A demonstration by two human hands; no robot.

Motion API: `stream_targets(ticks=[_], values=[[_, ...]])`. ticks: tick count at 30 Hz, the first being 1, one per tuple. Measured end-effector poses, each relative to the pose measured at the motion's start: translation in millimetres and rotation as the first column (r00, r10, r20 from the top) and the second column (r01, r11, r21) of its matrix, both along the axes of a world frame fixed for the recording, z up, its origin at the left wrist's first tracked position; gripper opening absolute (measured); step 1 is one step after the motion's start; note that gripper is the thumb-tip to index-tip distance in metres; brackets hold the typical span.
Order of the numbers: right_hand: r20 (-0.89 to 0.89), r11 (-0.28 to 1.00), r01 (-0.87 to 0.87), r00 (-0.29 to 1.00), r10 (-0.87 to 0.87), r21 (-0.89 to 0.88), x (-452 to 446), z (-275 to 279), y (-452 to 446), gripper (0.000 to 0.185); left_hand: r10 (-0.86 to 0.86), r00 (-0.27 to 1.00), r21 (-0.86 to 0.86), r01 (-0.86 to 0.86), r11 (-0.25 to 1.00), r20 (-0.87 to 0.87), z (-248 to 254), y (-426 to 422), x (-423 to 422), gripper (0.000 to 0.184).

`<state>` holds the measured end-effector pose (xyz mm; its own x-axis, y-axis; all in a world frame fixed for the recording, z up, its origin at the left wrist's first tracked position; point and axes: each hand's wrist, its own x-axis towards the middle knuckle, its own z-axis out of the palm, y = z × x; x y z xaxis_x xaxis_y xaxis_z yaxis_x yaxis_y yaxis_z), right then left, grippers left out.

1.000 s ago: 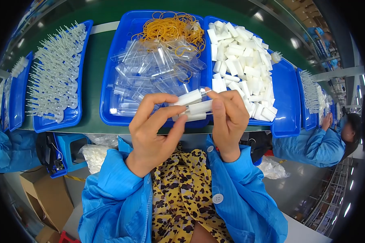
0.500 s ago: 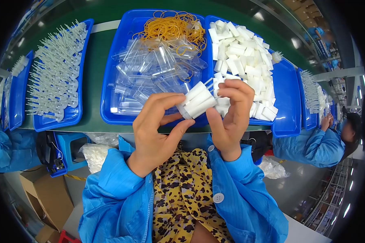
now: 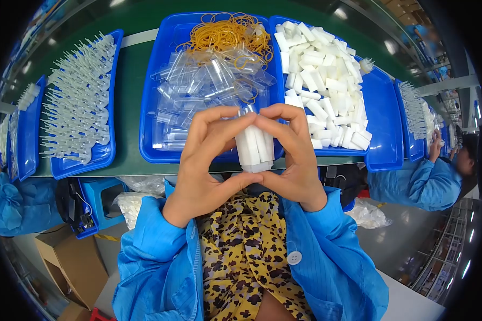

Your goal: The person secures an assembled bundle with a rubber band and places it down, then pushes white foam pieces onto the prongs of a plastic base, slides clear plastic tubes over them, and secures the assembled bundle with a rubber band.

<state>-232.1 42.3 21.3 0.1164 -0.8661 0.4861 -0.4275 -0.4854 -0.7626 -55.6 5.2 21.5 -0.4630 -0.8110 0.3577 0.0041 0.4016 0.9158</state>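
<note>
Between my hands stands a bundle of white foam blocks [image 3: 254,147], roughly upright, with a translucent disc-like end at the bottom. My left hand [image 3: 198,166] grips it from the left, thumb low and fingertips near the top. From the other side my right hand [image 3: 297,163] holds the same bundle, its thumb meeting the left thumb at the lower end. Behind it, a blue tray [image 3: 146,115] carries clear plastic sleeves [image 3: 219,77] and yellow rubber bands [image 3: 225,35]. Loose white foam blocks [image 3: 326,80] are heaped to the right.
At the left, a blue tray [image 3: 112,107] holds many white stemmed parts [image 3: 75,101]. Another blue tray [image 3: 383,123] lies right of the foam heap. A co-worker in a blue sleeve [image 3: 420,184] sits at far right. A cardboard box [image 3: 75,262] stands on the floor at lower left.
The bundle has turned from tilted to nearly upright. My right fingers have left the thin prongs at its upper end and closed around the bundle's side, bringing both hands together.
</note>
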Motion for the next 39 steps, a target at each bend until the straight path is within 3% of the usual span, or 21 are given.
stream_targets(ticks=[3, 5, 9, 12, 15, 16, 18, 20, 22, 23, 24, 26, 27, 29, 30, 32, 35, 37, 39], values=[[0.091, 0.989, 0.080, 0.992, -0.092, 0.126, 8, 0, 1, 0.065, -0.010, 0.998, 0.067, 0.014, 0.998, -0.055, -8, 1, 4, 0.065], [-0.022, 0.998, 0.055, 0.998, -0.055, 0.042, 8, 1, 1, 0.064, -0.008, 0.993, 0.133, 0.024, 0.991, -0.117, -11, 2, 7, 0.063], [-0.089, 1.000, 0.022, 0.996, -0.021, 0.011, 12, 3, -1, 0.066, -0.059, 0.992, 0.107, 0.072, 0.992, -0.115, -16, -3, 19, 0.062], [-0.125, 0.999, 0.012, 0.992, -0.017, -0.038, 20, 1, -4, 0.067, -0.105, 0.994, 0.075, 0.107, 0.991, -0.037, -17, -5, 29, 0.066], [-0.157, 0.961, 0.180, 0.964, -0.214, -0.209, 37, 0, -9, 0.068, -0.060, 0.964, 0.170, 0.106, 0.980, -0.258, -10, 5, 24, 0.080], [-0.156, 0.959, 0.179, 0.964, -0.216, -0.219, 42, 0, -12, 0.068, -0.063, 0.964, 0.160, 0.107, 0.981, -0.259, -13, 10, 25, 0.080], [-0.197, 0.930, 0.178, 0.948, -0.250, -0.322, 51, -1, -14, 0.069, -0.046, 0.863, 0.374, 0.265, 0.889, -0.503, -20, 18, 28, 0.074], [-0.224, 0.929, 0.157, 0.944, -0.241, -0.337, 58, -1, -15, 0.070, -0.045, 0.909, 0.336, 0.198, 0.921, -0.414, -17, 14, 39, 0.065], [-0.241, 0.960, 0.036, 0.965, -0.106, -0.278, 64, 7, -21, 0.070, 0.008, 0.939, 0.288, 0.098, 0.953, -0.345, -20, 11, 48, 0.063], [-0.223, 0.977, -0.047, 0.975, -0.001, -0.208, 62, 13, -27, 0.069, 0.096, 0.897, 0.382, 0.086, 0.920, -0.432, -16, 12, 48, 0.060], [-0.226, 0.976, -0.044, 0.974, -0.005, -0.211, 56, 20, -34, 0.069, 0.173, 0.825, 0.450, 0.108, 0.886, -0.538, -15, 11, 49, 0.056], [-0.089, 0.997, -0.060, 0.994, 0.056, -0.050, 42, 30, -49, 0.061, 0.297, 0.799, 0.503, 0.008, 0.864, -0.523, -12, 7, 59, 0.052], [-0.095, 0.997, -0.059, 0.994, 0.054, -0.049, 39, 27, -60, 0.061, 0.309, 0.801, 0.484, -0.027, 0.875, -0.513, -13, 4, 64, 0.047], [-0.203, 0.956, 0.279, 0.945, -0.257, 0.091, 35, 12, -80, 0.048, 0.309, 0.803, 0.476, -0.037, 0.879, -0.509, -16, 3, 68, 0.044], [-0.205, 0.956, 0.281, 0.944, -0.259, 0.088, 38, 5, -84, 0.048, 0.311, 0.809, 0.467, -0.051, 0.883, -0.499, -17, 3, 69, 0.041], [-0.525, 0.910, 0.399, 0.754, -0.395, -0.112, 48, -4, -94, 0.035, 0.324, 0.786, 0.479, -0.041, 0.877, -0.527, -16, 4, 69, 0.040], [-0.532, 0.890, 0.432, 0.724, -0.439, -0.146, 49, -5, -96, 0.028, 0.227, 0.831, 0.394, -0.010, 0.919, -0.508, -18, 8, 70, 0.052], [-0.533, 0.877, 0.453, 0.709, -0.462, -0.158, 43, -5, -93, 0.027, 0.216, 0.861, 0.357, -0.044, 0.933, -0.460, -18, 8, 73, 0.049], [-0.346, 0.918, 0.343, 0.852, -0.394, -0.201, 36, 4, -89, 0.025, 0.204, 0.886, 0.314, -0.071, 0.947, -0.417, -18, 7, 74, 0.046]])
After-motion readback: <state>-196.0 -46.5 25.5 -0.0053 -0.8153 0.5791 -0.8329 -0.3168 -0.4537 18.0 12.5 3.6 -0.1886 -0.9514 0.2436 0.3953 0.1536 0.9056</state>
